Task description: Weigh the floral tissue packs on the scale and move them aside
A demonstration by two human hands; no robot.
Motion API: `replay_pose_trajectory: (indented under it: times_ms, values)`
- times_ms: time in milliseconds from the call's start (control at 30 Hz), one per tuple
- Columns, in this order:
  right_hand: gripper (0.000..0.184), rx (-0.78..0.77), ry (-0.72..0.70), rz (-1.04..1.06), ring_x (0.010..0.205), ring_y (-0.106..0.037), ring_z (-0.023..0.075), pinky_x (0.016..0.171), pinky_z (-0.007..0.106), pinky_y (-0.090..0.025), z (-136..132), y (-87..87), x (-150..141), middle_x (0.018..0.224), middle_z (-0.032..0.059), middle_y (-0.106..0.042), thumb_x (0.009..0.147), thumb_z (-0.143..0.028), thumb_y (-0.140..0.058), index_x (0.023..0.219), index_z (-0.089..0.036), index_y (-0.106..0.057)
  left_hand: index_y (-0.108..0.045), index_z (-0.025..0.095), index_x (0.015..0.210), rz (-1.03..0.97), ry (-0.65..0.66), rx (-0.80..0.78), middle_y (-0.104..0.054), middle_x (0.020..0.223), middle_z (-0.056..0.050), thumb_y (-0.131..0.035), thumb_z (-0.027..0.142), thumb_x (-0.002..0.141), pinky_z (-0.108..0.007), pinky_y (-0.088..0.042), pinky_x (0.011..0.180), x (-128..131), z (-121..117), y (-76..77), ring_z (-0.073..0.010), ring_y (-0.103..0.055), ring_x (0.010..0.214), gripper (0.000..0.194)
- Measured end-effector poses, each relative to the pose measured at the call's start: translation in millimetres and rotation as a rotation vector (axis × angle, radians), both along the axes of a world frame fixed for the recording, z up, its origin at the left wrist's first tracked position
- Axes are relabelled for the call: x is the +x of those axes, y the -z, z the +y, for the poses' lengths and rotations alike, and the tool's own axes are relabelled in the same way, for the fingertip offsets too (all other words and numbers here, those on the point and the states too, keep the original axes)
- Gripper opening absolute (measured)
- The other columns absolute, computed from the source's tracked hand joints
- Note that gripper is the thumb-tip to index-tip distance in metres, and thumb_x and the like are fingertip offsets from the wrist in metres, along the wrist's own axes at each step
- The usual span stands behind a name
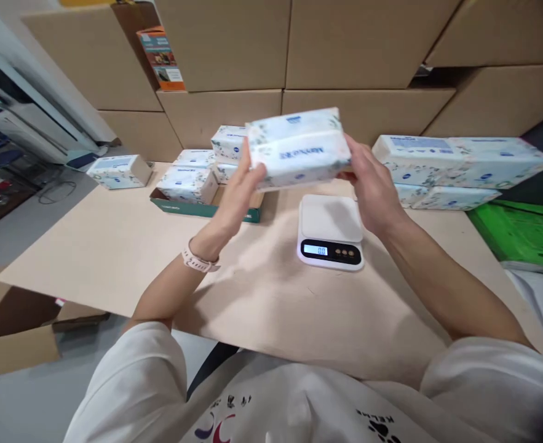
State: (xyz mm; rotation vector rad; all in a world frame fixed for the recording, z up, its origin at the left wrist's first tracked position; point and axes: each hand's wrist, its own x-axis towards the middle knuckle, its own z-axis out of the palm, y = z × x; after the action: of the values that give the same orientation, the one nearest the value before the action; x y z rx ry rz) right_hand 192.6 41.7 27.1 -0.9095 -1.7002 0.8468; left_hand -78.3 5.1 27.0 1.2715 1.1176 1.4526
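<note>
Head view: left hand, right hand around tissue pack, scale below, tray.

the shirt is white, with loose short sleeves. its front carries a black paw print. just above the paw print is small black lettering, "kelme". well left of the paw print, black characters top a curved red and purple emblem. farther left and above the paw print, a pale pink wristband circles the left wrist.
</note>
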Motion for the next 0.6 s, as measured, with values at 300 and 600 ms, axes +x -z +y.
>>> replay_pose_trajectory:
  times_ms: [300,600]
  values:
    - [0.074,-0.275,0.32,0.042,0.166,-0.057,0.0355,0.134,0.066,-0.054,-40,97.4,100,0.174,0.0045,-0.062,0.098,-0.089,-0.061,0.15,-0.039,-0.075,-0.046,0.035,0.178,0.101,0.401,-0.125,-0.032,0.194,0.001,-0.067,0.074,0.105,-0.049,-0.001,0.153,86,5,67.1,-0.0308,-0.003,0.187,0.085]
    - [0.083,-0.301,0.305,0.038,0.167,-0.056,0.0355,0.142,0.061,-0.044,-37,98.4,99,0.17,0.0086,-0.066,0.093,-0.093,-0.065,0.15,-0.034,-0.076,-0.054,0.033,0.173,0.102,0.364,-0.171,-0.046,0.188,-0.003,-0.065,0.07,0.107,-0.051,-0.004,0.154,89,4,77.1,-0.0319,-0.012,0.186,0.076]
